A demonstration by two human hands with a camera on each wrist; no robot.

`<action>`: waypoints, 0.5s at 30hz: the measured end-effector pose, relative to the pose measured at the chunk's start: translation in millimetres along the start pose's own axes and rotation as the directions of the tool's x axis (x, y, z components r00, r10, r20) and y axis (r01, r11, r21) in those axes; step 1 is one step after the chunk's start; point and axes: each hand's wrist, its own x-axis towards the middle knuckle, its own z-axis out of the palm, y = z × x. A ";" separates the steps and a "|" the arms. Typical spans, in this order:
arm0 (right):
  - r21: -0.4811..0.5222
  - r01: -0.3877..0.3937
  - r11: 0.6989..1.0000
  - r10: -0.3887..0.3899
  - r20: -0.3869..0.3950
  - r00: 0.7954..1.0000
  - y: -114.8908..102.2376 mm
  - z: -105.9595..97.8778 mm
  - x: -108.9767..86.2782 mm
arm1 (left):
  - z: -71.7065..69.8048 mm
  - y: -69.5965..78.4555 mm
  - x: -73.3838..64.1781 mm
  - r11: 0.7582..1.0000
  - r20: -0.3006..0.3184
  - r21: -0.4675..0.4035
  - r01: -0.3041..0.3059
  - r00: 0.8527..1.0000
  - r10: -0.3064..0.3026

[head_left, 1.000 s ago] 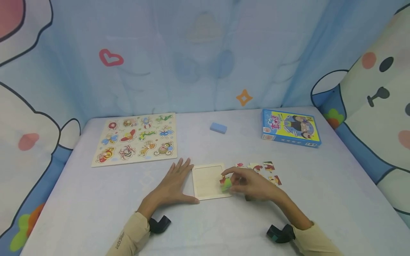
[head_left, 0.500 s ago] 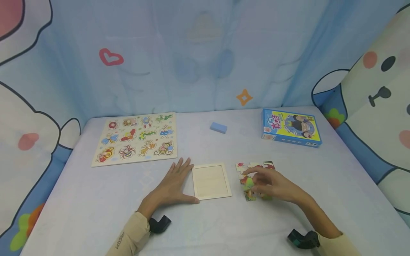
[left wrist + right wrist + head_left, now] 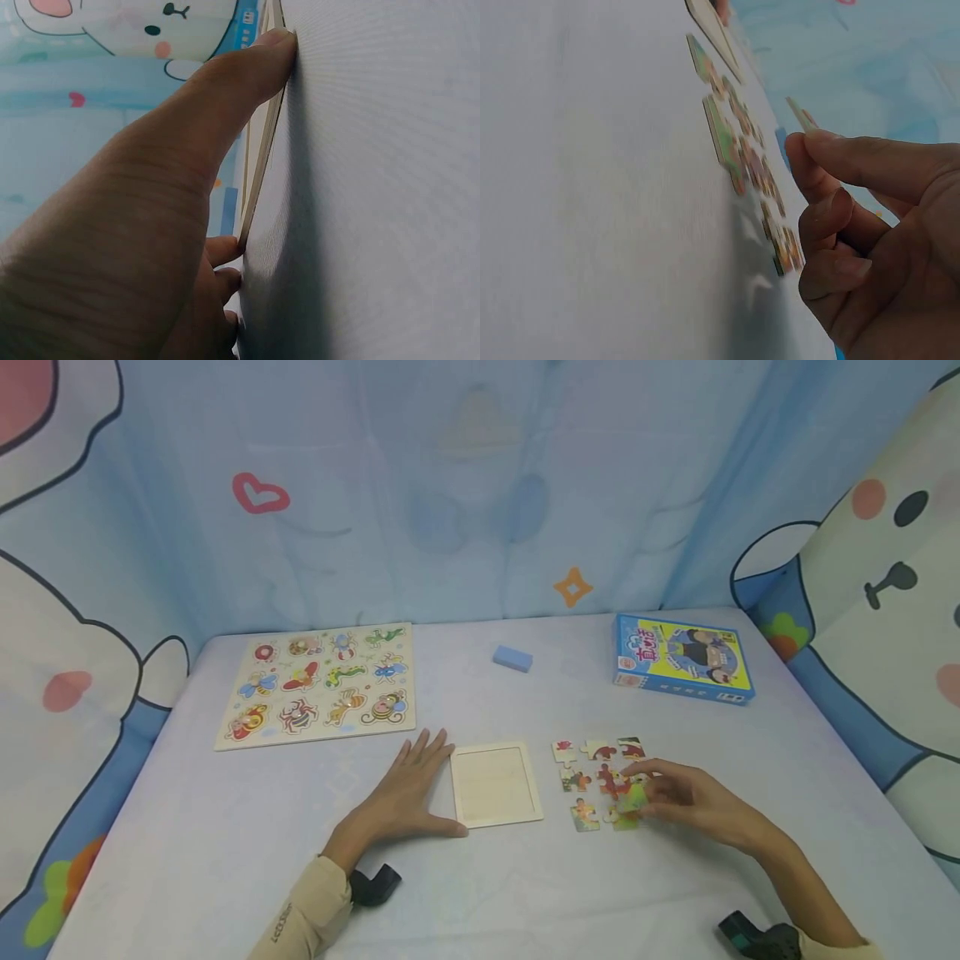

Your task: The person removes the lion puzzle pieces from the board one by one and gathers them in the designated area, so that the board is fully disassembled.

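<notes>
My left hand (image 3: 408,791) lies spread on the table, its thumb and fingertips against the left side of a square wooden puzzle tray (image 3: 497,786) with a bare inside. Between thumb and fingers, my right hand (image 3: 693,797) pinches a green and red jigsaw piece (image 3: 634,795). In the right wrist view that jigsaw piece (image 3: 802,114) shows edge-on, raised off the table. Below it and to its left lie several loose jigsaw pieces (image 3: 576,779) in rough rows; the held piece and fingers hide part of them.
A wooden board of insect pictures (image 3: 315,685) lies at the back left. A small blue block (image 3: 512,659) is at the back middle, and a blue and yellow box (image 3: 682,660) at the back right. A printed curtain (image 3: 480,493) hangs behind the table.
My right hand has moved right with the jigsaw piece, from over the tray's right edge to over the right side of the loose pieces. My left hand has stayed put.
</notes>
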 end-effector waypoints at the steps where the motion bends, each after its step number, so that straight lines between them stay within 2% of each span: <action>1: -0.014 -0.016 1.000 0.016 0.000 1.000 1.5 -2.5 -2.8 | -0.2 0.2 -0.1 1.000 -0.001 0.000 0.000 1.000 0.000; 9: -0.044 -0.134 0.990 0.135 0.034 0.990 16.5 -14.6 -17.6 | -2.3 1.5 -1.0 1.000 0.004 -0.001 0.000 1.000 0.000; 15: -0.040 -0.153 0.987 0.156 0.063 0.986 21.6 -15.7 -21.6 | -0.6 0.4 -0.2 1.000 0.002 0.012 -0.003 1.000 0.003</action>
